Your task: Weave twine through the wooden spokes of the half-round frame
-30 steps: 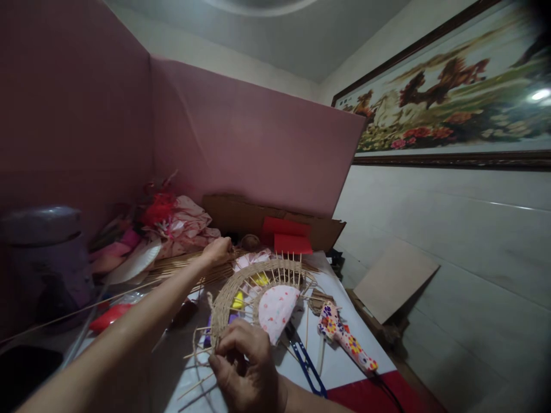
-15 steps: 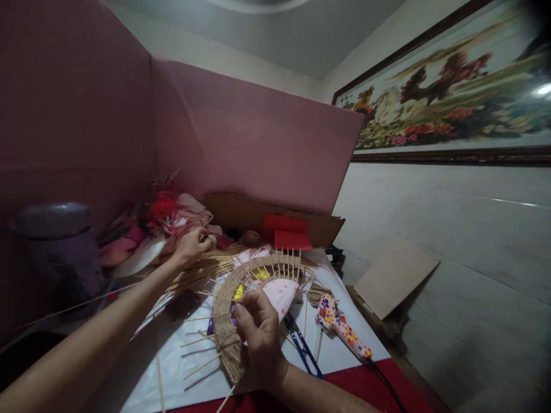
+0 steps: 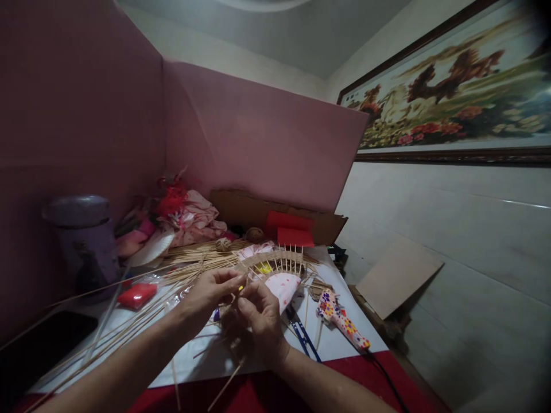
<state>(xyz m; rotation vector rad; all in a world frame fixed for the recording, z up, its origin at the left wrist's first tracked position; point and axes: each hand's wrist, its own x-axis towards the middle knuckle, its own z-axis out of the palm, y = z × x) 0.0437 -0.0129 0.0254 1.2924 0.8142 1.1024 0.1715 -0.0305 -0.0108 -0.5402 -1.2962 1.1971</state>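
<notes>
A curved band wrapped in brown twine (image 3: 275, 261) lies on the white sheet, with thin sticks standing out along its edge. Its near part is mostly hidden behind my hands and in shadow. My left hand (image 3: 217, 288) is closed in a pinch over the band, close to the other hand's fingertips. My right hand (image 3: 262, 321) is also pinched, at the inner side of the band. What the fingers hold is too small to make out. Inside the curve sits a white half-round piece with red specks (image 3: 284, 287). A ball of twine (image 3: 222, 245) rests on the sticks behind.
Right of the band lie a flower-patterned glue gun (image 3: 340, 321) with a black cord and a blue cutter (image 3: 303, 335). On the left are long thin sticks (image 3: 189, 258), a red packet (image 3: 138, 295), a dark phone (image 3: 51, 344) and a lilac container (image 3: 86, 241). Cardboard (image 3: 241, 209) stands behind.
My left hand has come away from the twine ball, moving right and nearer to meet my right hand over the band. My right hand has stayed nearly in place. The view has shifted slightly left.
</notes>
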